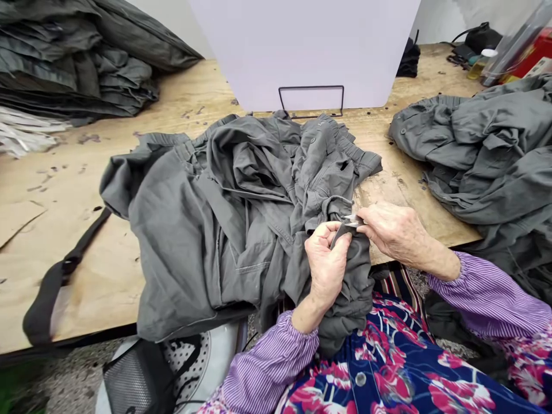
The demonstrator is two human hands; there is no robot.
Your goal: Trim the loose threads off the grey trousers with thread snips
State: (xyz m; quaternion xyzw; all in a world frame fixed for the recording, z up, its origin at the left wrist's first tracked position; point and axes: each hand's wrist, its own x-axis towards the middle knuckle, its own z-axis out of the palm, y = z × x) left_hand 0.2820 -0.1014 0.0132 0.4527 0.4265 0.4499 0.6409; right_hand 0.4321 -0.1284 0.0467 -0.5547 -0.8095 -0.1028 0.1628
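Observation:
Grey trousers (pixel 185 213) with an elastic waistband lie crumpled over the table's front edge, part of them hanging down. My left hand (pixel 326 261) is closed, pinching a fold of this cloth between thumb and fingers. In my right hand (pixel 394 233) are small thread snips (pixel 352 219), gripped near the handle, which the fingers mostly cover. Their pointed silver blades lie at the cloth edge just above my left thumb. Whether the blades are apart or together is too small to tell.
More grey garments (pixel 487 144) are heaped at the right, and a tall stack (pixel 73 52) stands at the back left beside white strips (pixel 26 129). A white board (pixel 310 52) rises behind a black wire stand (pixel 311 88). A black strap (pixel 47 299) hangs over the front edge.

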